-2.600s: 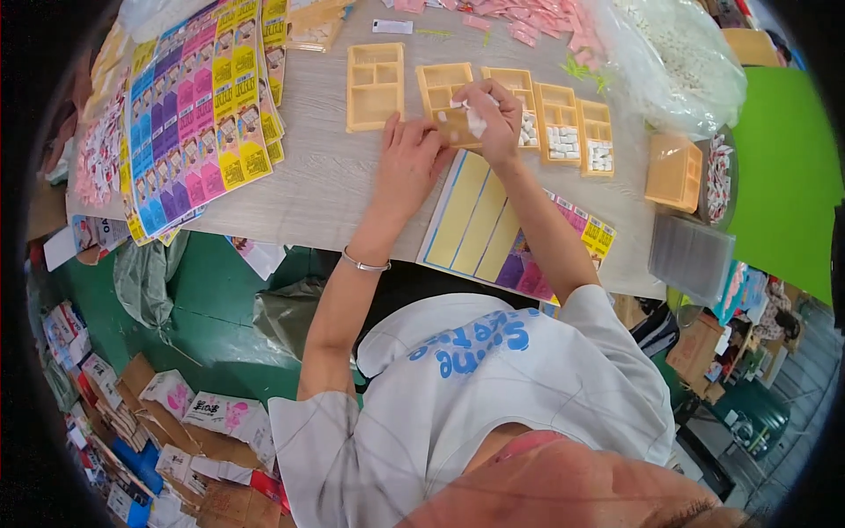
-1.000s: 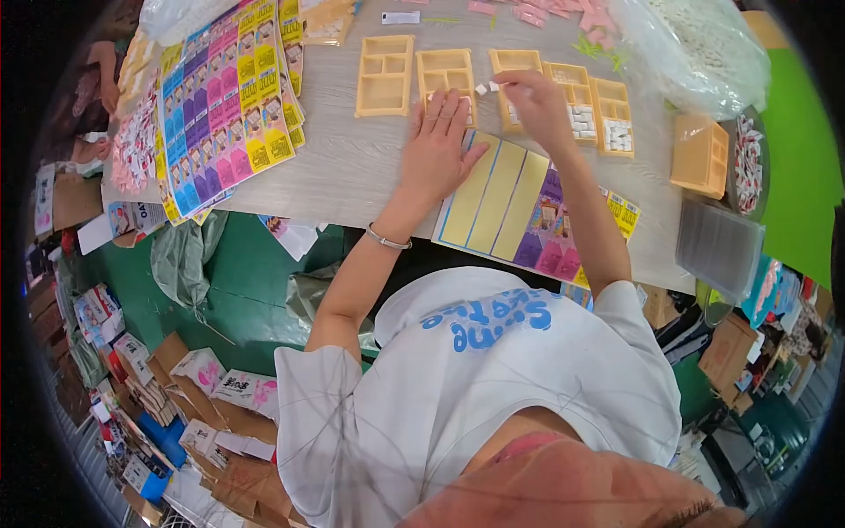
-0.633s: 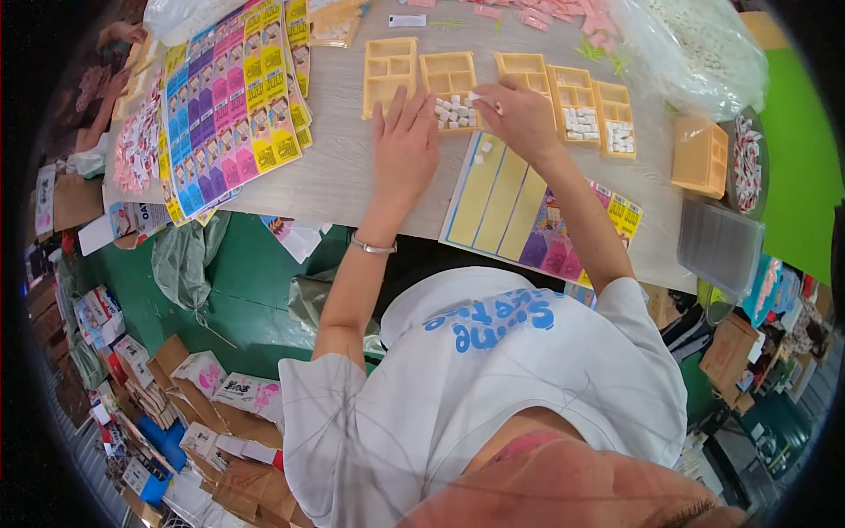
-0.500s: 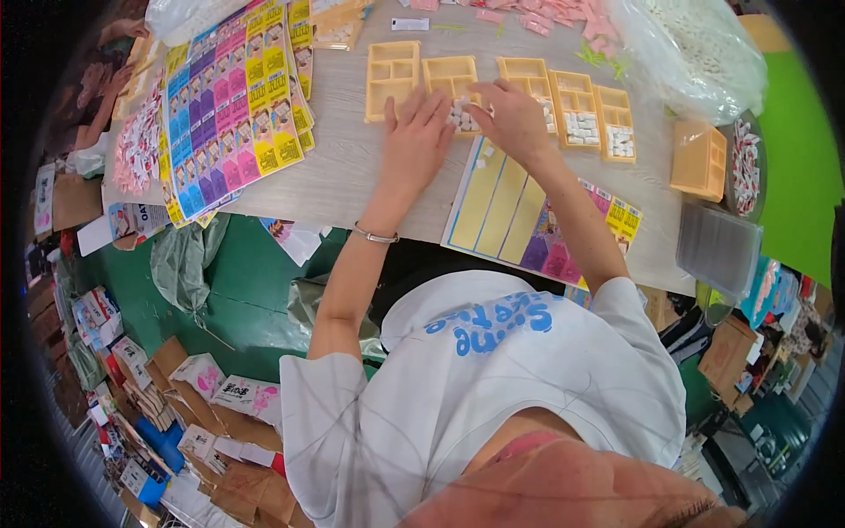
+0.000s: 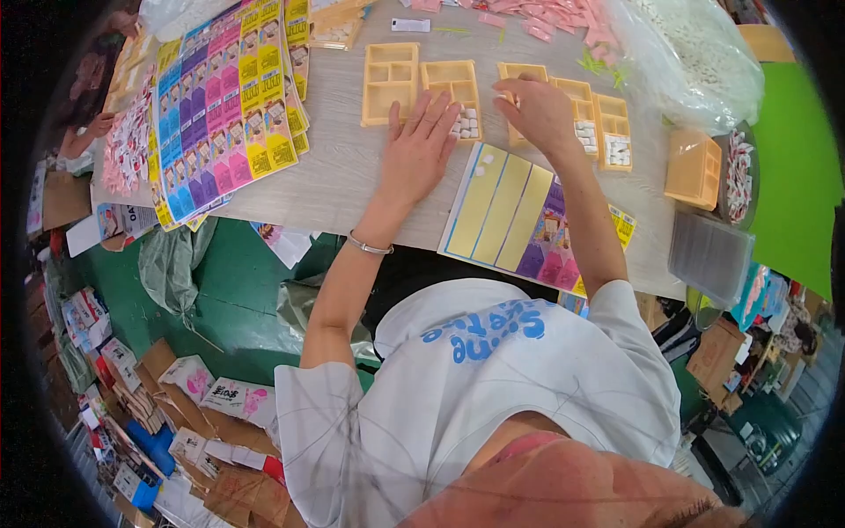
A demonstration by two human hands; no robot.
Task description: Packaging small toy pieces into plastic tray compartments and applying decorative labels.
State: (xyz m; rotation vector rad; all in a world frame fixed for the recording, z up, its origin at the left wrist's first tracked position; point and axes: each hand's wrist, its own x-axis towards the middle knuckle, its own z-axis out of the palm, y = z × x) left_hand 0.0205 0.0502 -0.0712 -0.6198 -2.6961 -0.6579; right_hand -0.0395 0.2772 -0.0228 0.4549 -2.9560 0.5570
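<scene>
- Leftmost tray (image 5: 390, 85): no white pieces show in its compartments, so it looks still to be filled
- Second tray (image 5: 458, 89): white pieces (image 5: 466, 125) lie in its near compartment, partly covered by the left hand (image 5: 416, 151), which rests with fingers straight and slightly apart, clamped on nothing
- Third tray (image 5: 521, 70): mostly under the right hand (image 5: 539, 113), fingers bent; I cannot tell whether they pinch anything, nor how full this tray is
- Fourth tray (image 5: 572, 90) and fifth tray (image 5: 611, 113): white pieces in the near compartments, apparently the most advanced; the small compartments in view show none
- Loose white pieces (image 5: 481, 167) lie on the printed sheet (image 5: 500, 211), outside any tray
</scene>
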